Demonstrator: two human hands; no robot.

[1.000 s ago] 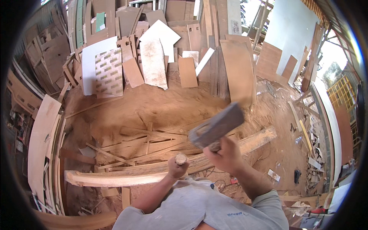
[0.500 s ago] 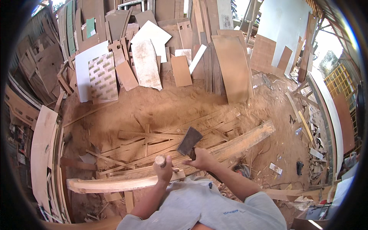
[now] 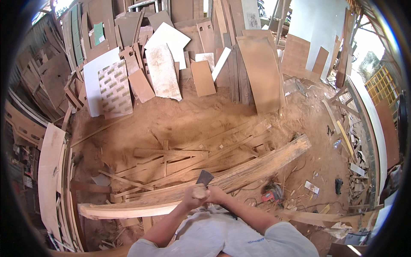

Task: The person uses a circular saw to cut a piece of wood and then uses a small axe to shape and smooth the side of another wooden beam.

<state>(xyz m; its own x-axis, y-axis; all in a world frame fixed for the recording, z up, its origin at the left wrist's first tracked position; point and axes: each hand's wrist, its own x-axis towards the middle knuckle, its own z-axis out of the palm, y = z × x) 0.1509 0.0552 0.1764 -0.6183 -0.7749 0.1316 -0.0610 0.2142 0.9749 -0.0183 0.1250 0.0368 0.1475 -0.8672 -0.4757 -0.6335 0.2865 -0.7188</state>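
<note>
My left hand (image 3: 191, 198) is closed around a wooden handle (image 3: 199, 191) whose pale, round end points up. The working end of that tool is hidden below the hand. Close beside it, my right hand (image 3: 215, 195) grips a hatchet, and its dark, broad metal head (image 3: 204, 177) shows just beyond both hands. The hatchet's own handle is mostly hidden by my hands and forearm. Both hands are over the near edge of a long, thick wooden beam (image 3: 257, 168), which runs from the lower left up to the right in front of me.
Thin wooden strips (image 3: 171, 153) lie crossed on the sawdust-covered ground beyond the beam. A red power tool (image 3: 270, 195) rests to the right. Boards and panels (image 3: 261, 73) lean along the far side, and more planks (image 3: 51, 167) stand at left. Scrap wood (image 3: 357, 158) litters the right.
The hatchet head has come down and toward me, and my right hand has moved left against my left hand. My left hand has shifted slightly right and nearer, still gripping its handle.
</note>
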